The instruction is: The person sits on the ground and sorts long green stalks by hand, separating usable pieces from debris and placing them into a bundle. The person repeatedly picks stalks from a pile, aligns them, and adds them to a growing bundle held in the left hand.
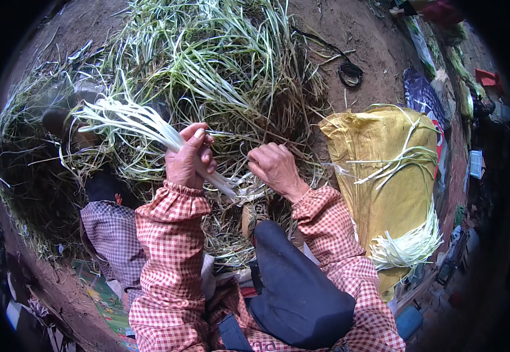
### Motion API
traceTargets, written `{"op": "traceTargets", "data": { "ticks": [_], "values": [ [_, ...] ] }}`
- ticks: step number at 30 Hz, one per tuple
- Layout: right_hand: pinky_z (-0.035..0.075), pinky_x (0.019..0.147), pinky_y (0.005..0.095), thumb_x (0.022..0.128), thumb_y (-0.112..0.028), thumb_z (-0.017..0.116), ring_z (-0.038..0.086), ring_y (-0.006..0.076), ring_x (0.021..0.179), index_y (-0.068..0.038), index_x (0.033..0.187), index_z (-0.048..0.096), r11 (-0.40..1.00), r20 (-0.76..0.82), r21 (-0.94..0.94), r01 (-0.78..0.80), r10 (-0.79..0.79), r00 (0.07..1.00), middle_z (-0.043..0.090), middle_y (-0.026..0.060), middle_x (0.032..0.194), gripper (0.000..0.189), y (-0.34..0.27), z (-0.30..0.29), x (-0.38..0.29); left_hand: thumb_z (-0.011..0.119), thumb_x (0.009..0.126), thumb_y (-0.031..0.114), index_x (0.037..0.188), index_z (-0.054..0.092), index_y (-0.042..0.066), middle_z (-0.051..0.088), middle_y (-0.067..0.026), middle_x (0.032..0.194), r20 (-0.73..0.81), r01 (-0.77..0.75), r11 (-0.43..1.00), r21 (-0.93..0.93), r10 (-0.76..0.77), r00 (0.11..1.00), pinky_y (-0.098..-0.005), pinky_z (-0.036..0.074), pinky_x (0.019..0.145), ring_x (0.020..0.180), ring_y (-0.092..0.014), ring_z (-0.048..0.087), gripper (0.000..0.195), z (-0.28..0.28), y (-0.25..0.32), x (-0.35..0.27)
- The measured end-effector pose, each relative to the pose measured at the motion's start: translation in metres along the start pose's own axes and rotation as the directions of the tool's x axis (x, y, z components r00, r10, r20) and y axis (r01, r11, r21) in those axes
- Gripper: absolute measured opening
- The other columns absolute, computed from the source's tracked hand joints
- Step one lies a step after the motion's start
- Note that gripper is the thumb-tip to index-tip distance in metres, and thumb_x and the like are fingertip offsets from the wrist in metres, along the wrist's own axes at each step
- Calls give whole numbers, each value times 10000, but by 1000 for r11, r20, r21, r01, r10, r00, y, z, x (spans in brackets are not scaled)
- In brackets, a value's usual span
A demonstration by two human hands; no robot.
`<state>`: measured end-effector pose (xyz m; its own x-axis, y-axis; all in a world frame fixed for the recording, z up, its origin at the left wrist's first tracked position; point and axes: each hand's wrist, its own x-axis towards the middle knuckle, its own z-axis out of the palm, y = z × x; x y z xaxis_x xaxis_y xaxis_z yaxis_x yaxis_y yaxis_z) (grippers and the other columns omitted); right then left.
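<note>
My left hand [190, 160] is closed around a bundle of long pale vegetable stalks [144, 122], likely blanched chives. Their loose ends fan out to the upper left, and the white ends stick out below the fist toward the lower right. My right hand [276, 168] hovers just right of it with its fingers curled and the back of the hand upward. Its fingertips are hidden from above, so I cannot tell whether it pinches anything. Beyond both hands rises a big heap of green and pale stalks [219, 57] with dry brown leaves mixed in.
On my right, a yellow woven sack [378, 211] bears several loose stalks [396, 160] and a pile of white stalks [409, 246]. A black strap [349, 74] lies on the bare earth. Dry trimmings [226, 237] cover the ground between my legs. A boot [61, 123] shows at the left.
</note>
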<state>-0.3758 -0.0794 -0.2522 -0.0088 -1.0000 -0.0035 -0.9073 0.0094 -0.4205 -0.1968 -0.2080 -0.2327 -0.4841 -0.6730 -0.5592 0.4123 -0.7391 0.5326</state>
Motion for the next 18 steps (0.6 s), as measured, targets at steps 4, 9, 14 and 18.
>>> {"op": "traceTargets", "data": {
  "ticks": [4, 9, 14, 18],
  "values": [
    [464, 659, 392, 823, -260, 647, 594, 280, 763, -56, 845, 631, 956, 148, 288, -62, 19, 989, 599, 88, 777, 206, -5, -9, -1, 631, 874, 150, 1095, 575, 37, 615, -73, 841, -73, 3, 997, 72, 3, 997, -228, 398, 370, 493, -87, 497, 255, -4, -10, 1],
    [453, 708, 386, 767, -205, 654, 556, 270, 824, -83, 866, 617, 989, -324, -94, -116, 80, 943, 596, 70, 869, 161, 36, -15, 57, 639, 867, 152, 1088, 592, 34, 630, -79, 854, -52, -29, 989, 142, 37, 998, -223, 389, 367, 512, -82, 507, 255, 2, -16, 1],
    [456, 700, 375, 710, -166, 660, 552, 251, 800, -95, 821, 627, 987, -182, 39, -157, 162, 970, 598, 57, 806, 136, 28, -18, 50, 638, 866, 148, 1118, 582, 19, 630, -61, 949, -63, -59, 988, 142, 69, 996, -212, 402, 371, 610, -99, 580, 289, 20, -19, 12],
    [459, 649, 357, 729, -148, 663, 549, 238, 693, -92, 795, 598, 985, -216, 150, -85, 117, 969, 578, 49, 711, 108, -2, -22, 24, 634, 878, 185, 1190, 521, 41, 606, -56, 1020, -106, -15, 992, 126, 29, 994, -210, 408, 400, 639, -94, 578, 362, 24, -27, 18]
  ]
}}
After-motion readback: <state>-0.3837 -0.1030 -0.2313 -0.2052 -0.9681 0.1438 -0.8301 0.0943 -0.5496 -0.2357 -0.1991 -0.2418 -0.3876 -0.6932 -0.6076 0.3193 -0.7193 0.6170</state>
